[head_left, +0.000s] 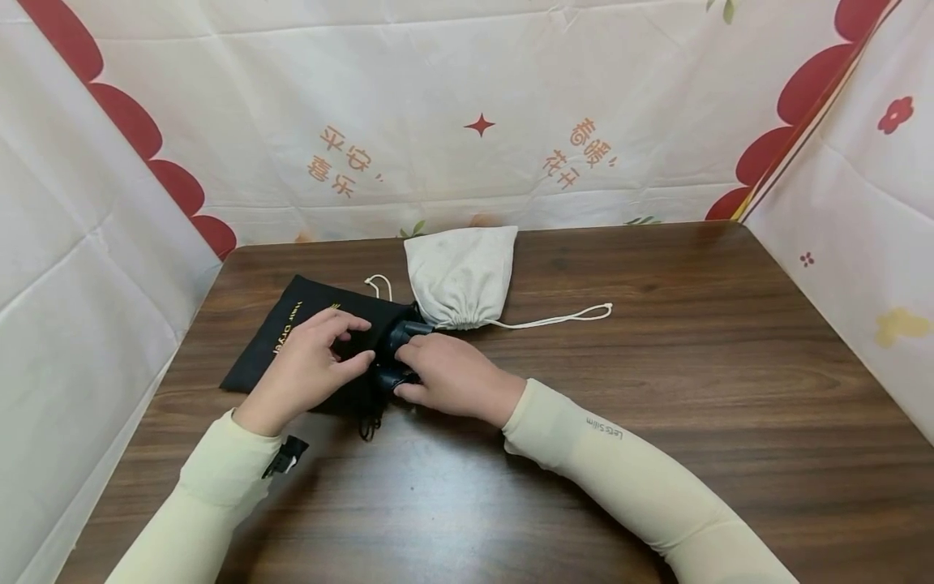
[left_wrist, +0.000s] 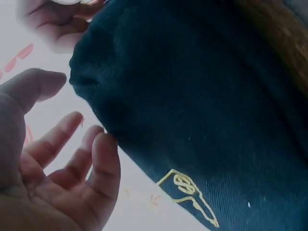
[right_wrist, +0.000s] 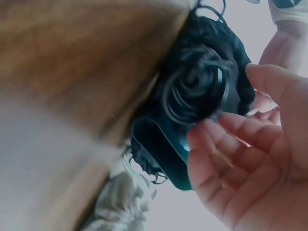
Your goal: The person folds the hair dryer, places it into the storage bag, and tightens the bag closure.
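Note:
A black drawstring bag with gold "Hair Dryer" lettering lies flat on the left of the table. Dark glossy parts of a hair dryer show at its gathered mouth. In the right wrist view, a flat slotted nozzle and a coiled black cord sit at that opening. My right hand is at the mouth, fingertips against the nozzle and thumb at the bag's rim, fingers loosely bent. Over the bag's near-right part hovers my left hand, fingers spread and holding nothing; the left wrist view shows its fingertips beside the cloth.
Just behind the black bag's mouth lies an off-white drawstring pouch, its white cord trailing right. The brown wooden table backs onto a patterned white cloth, with cloth on both sides too.

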### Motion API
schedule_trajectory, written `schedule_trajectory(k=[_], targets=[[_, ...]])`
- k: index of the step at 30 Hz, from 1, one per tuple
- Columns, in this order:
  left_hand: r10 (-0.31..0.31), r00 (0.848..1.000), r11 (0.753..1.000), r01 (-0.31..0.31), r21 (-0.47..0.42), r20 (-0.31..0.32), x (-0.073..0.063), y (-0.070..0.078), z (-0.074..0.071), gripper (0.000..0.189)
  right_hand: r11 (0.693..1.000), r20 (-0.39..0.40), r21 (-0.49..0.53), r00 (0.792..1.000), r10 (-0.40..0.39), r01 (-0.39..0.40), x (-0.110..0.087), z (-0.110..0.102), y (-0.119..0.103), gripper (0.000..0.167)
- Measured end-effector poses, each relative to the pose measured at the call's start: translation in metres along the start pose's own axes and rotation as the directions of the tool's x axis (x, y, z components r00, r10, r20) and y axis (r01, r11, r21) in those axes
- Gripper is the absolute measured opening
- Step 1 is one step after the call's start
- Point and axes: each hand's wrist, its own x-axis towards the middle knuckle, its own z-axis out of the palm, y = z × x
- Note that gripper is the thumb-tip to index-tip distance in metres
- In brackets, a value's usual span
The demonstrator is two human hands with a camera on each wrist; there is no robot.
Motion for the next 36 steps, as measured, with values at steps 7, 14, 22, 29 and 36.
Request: schedule_trajectory(k=[7,14,22,29,36], targets=[[-0.114,0.993,0.986,0.113,0.12,0.002,0.007,0.006,0.014,0.051,0.999,0.067,-0.018,0.997,0.045,-0.044,-0.006,-0.007,0.004,0.023],[-0.131,0.991,0.988,0.131,0.087,-0.009,0.01,0.007,0.023,0.032,1.0,0.195,-0.009,0.98,0.031,-0.03,-0.004,0.0,0.004,0.036],[-0.122,0.992,0.992,0.122,0.019,-0.035,0.011,0.006,0.022,0.021,0.999,0.272,-0.009,0.961,0.05,-0.049,0.001,0.008,0.003,0.029],[-0.14,0.99,0.99,0.14,-0.03,-0.008,0.011,0.001,0.017,0.02,0.997,0.283,-0.008,0.956,0.079,-0.08,0.003,0.009,0.002,0.028],[-0.241,0.968,0.955,0.248,-0.164,0.067,0.012,-0.007,0.011,0.02,0.995,0.294,0.001,0.952,0.092,-0.096,0.007,0.013,0.001,0.026]])
